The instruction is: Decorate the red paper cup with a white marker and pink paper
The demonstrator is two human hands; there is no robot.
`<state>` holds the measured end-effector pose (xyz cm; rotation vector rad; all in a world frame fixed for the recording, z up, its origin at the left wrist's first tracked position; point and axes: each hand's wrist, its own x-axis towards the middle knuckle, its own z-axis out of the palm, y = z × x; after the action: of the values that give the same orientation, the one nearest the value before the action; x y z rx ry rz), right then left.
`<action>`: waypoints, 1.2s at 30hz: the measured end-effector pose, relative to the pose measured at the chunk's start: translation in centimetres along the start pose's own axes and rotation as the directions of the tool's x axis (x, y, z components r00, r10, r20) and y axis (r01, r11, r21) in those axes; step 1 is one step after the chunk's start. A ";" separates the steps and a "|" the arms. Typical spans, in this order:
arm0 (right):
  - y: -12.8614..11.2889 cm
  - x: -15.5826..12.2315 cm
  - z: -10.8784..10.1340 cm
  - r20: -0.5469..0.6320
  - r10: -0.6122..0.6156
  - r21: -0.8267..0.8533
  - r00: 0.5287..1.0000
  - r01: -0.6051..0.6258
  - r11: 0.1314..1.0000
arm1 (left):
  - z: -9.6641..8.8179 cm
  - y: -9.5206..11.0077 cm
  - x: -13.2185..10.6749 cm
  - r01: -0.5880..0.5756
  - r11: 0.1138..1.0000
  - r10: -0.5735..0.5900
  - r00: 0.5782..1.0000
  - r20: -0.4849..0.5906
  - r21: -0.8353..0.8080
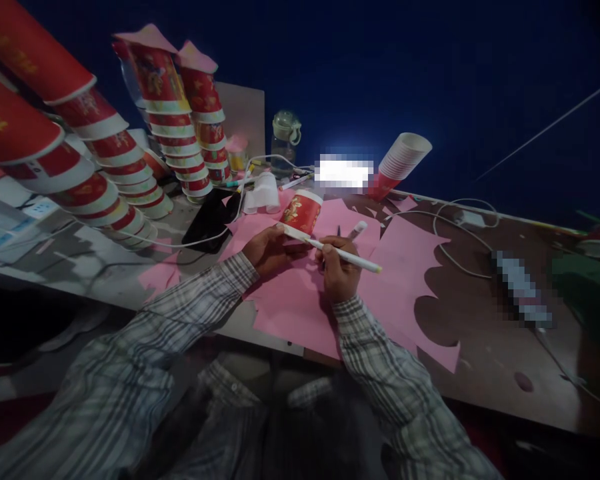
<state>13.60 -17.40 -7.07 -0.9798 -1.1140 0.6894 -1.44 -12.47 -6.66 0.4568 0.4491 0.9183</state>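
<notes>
Head view.

Item: red cup (304,212), one, with gold pattern and white edging. Position: centre of the frame, tilted, above the pink paper (300,323). Probably paper: light, thin-walled, springy, easily dented, the printed face perhaps a little slippery. Best hold, as judged: lightly at the white edge, where the wall should be stiffest, thumb on one side and fingers on the other, without squeezing mid-wall.

Item: left hand (269,252), plaid sleeve. Closed lightly on the cup, thumb at the near white edge, fingers reaching beneath. The cup lies just above and to the right of this hand in the frame, in contact with it.

Item: white pen (353,257), yellowish at its outer end. Likely light, stiff and smooth; the barrel near the tip suits a writing grip.

Item: right hand (339,272), plaid sleeve. Fingers pinched around the pen, its forward end at the near edge of the cup; whether it touches cannot be told. The cup lies above and to the left of this hand.

Surroundings: worktop (505,353), brown at right; cup tower (173,123), upper left, pink-topped; cup stack (403,157), leaning, right of upper centre; lidded bottle (285,150), upper centre; white roll (263,195), left of the cup.
</notes>
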 end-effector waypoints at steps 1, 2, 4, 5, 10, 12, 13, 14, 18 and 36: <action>-0.1 0.0 0.0 0.005 -0.004 -0.010 1.000 0.004 1.000 | 0.0 -0.1 0.0 0.002 1.000 -0.002 1.000 -0.002 -0.003; -0.2 -0.1 0.1 0.009 -0.009 -0.019 1.000 0.009 1.000 | 0.0 -0.1 0.0 0.000 1.000 0.000 1.000 -0.007 -0.002; -0.2 0.0 0.2 0.007 -0.020 -0.042 1.000 0.021 0.999 | 0.0 -0.3 0.0 -0.019 1.000 0.020 0.999 -0.026 0.014; -0.2 0.0 0.2 0.003 -0.020 -0.054 1.000 0.021 0.998 | 0.0 -0.4 0.0 -0.032 0.999 0.033 0.999 -0.037 0.024; 0.6 0.5 0.0 -0.100 0.036 -0.002 0.994 -0.036 0.999 | -0.1 -0.2 0.0 0.019 0.999 -0.017 0.997 -0.075 0.032; 0.8 0.7 -0.2 -0.118 0.029 0.035 0.993 -0.025 0.999 | 0.0 0.0 0.0 0.050 0.999 -0.048 0.996 -0.078 0.022; 0.8 0.7 -0.2 -0.103 0.020 0.040 0.995 -0.016 0.999 | 0.0 0.1 0.0 0.053 0.998 -0.051 0.996 -0.077 0.017; 0.8 0.6 -0.2 -0.078 0.011 0.040 0.997 -0.008 0.999 | -0.1 0.1 0.1 0.051 0.999 -0.050 0.996 -0.075 0.013; 0.1 0.1 -0.2 -0.001 -0.016 -0.005 1.000 0.016 1.000 | -0.4 0.1 0.3 0.040 0.999 -0.038 0.997 -0.068 0.026; 0.0 0.0 -0.2 0.009 -0.014 -0.018 1.000 0.014 1.000 | -0.2 0.1 0.1 0.006 1.000 -0.006 1.000 -0.017 0.003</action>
<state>13.79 -17.50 -7.10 -0.9842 -1.1359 0.6738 -1.49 -12.30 -6.78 0.4506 0.4670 0.9161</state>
